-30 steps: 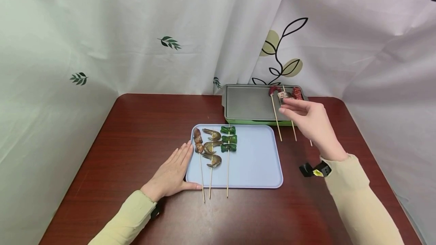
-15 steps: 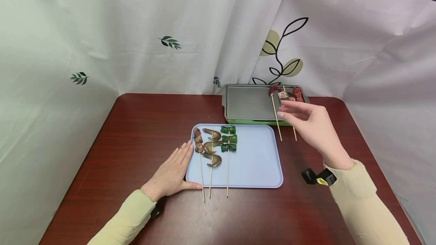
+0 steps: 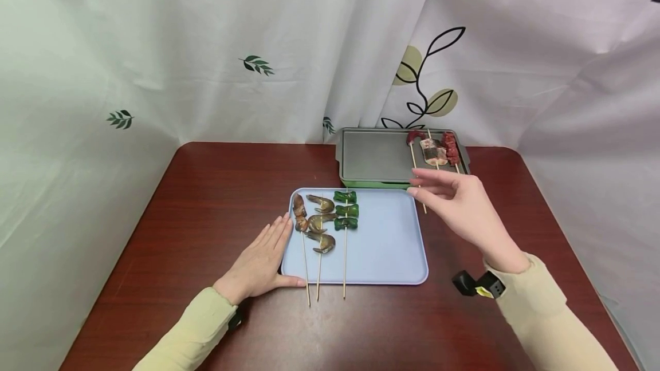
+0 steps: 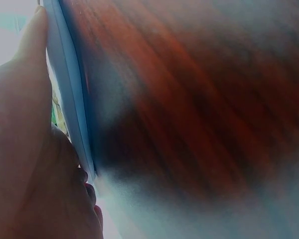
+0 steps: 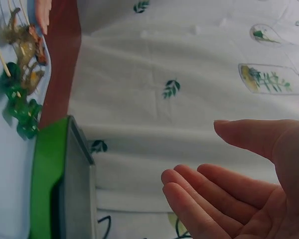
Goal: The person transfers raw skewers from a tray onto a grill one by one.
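Note:
My left hand (image 3: 260, 256) lies at the left edge of a pale blue tray (image 3: 389, 245), its straight fingers along the side and its thumb at the near corner. On the tray's left half are a skewer of brown meat chunks (image 3: 301, 223), a skewer of shrimp (image 3: 323, 243) and one of green pepper (image 3: 346, 210). Nothing is held by my right hand (image 3: 464, 210); its fingers are loosely bent, with thumb and fingertips apart in the right wrist view. It hovers beyond the tray's far right corner, in front of the griddle (image 3: 376, 156).
On the griddle's right side lie a dark red curved piece (image 3: 415, 135) on a stick, a skewer of fish (image 3: 434, 152) and a skewer of red meat (image 3: 450, 147). Their sticks point toward me. A white curtain (image 3: 289, 96) hangs behind the brown table (image 3: 222, 188).
My right hand has drawn back from the griddle, toward me and slightly left, uncovering the fish and red meat skewers. My left hand and the tray have stayed in place.

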`<act>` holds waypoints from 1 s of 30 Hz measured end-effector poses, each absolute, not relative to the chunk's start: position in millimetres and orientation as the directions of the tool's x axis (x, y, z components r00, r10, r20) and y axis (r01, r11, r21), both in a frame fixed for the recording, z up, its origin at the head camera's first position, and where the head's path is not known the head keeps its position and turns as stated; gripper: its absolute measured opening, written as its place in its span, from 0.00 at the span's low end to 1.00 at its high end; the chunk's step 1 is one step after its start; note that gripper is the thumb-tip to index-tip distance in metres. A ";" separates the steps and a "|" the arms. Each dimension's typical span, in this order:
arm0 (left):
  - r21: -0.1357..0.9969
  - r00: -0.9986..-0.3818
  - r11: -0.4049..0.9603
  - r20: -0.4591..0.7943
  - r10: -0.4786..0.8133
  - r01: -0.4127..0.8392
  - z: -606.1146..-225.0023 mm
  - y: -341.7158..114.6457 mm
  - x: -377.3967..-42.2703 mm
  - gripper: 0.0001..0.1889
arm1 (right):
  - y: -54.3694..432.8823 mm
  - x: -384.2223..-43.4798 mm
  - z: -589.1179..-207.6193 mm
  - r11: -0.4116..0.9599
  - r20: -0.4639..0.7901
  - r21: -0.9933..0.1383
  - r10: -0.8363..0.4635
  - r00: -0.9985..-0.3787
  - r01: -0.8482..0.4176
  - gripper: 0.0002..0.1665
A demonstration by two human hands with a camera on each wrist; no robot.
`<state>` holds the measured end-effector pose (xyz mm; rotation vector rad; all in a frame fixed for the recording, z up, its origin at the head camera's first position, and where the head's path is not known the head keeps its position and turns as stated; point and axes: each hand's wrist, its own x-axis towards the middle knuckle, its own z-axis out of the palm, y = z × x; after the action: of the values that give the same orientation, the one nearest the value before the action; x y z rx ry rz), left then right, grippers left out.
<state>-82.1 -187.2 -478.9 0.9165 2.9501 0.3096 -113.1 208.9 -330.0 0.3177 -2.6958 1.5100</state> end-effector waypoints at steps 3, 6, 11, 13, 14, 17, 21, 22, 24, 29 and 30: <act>0.201 -0.823 0.803 0.030 0.567 0.560 -479.4 -187.2 -82.2 0.66 | 204.7 -109.5 -337.5 0.507 0.101 -0.843 -0.179 -0.979 -0.180 0.25; 0.199 -0.822 0.802 0.036 0.569 0.563 -479.8 -187.3 -82.1 0.66 | 199.1 -106.3 -347.5 0.511 0.075 -0.843 -0.199 -0.977 -0.169 0.25; 0.197 -0.819 0.798 0.050 0.572 0.570 -480.3 -187.3 -81.8 0.66 | 188.4 -101.0 -366.5 0.470 0.040 -0.869 -0.245 -0.969 -0.155 0.24; 0.197 -0.819 0.798 0.051 0.572 0.570 -480.1 -187.2 -81.7 0.66 | 184.0 -98.7 -373.1 0.452 0.017 -0.881 -0.261 -0.965 -0.138 0.25; 0.197 -0.819 0.798 0.049 0.571 0.569 -480.0 -187.2 -81.6 0.66 | 181.7 -97.6 -376.3 0.445 0.007 -0.886 -0.269 -0.963 -0.131 0.25; 0.198 -0.823 0.804 0.031 0.566 0.561 -479.2 -187.1 -81.4 0.66 | 175.4 -94.6 -386.1 0.439 -0.014 -0.890 -0.287 -0.958 -0.118 0.25; 0.199 -0.827 0.809 0.013 0.562 0.553 -478.5 -186.8 -81.5 0.66 | 167.4 -90.9 -402.9 0.429 -0.047 -0.898 -0.320 -0.946 -0.100 0.25; 0.199 -0.827 0.809 0.013 0.562 0.553 -478.5 -186.8 -81.6 0.66 | 165.2 -89.8 -407.6 0.423 -0.058 -0.901 -0.331 -0.942 -0.093 0.25; 0.197 -0.826 0.808 0.018 0.563 0.556 -478.6 -187.0 -81.8 0.66 | 160.5 -87.5 -415.8 0.411 -0.092 -0.909 -0.352 -0.932 -0.065 0.26; 0.200 -0.824 0.805 0.028 0.566 0.559 -478.9 -187.3 -81.9 0.66 | 149.2 -83.5 -432.6 0.398 -0.170 -0.917 -0.363 -0.916 0.013 0.28; 0.202 -0.825 0.805 0.026 0.565 0.558 -478.9 -187.3 -81.8 0.66 | 147.3 -83.2 -435.3 0.386 -0.182 -0.922 -0.364 -0.913 0.030 0.28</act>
<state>-81.8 -187.3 -478.9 0.9183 2.9511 0.3133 -83.2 147.3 -435.3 0.3663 -2.8966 1.9397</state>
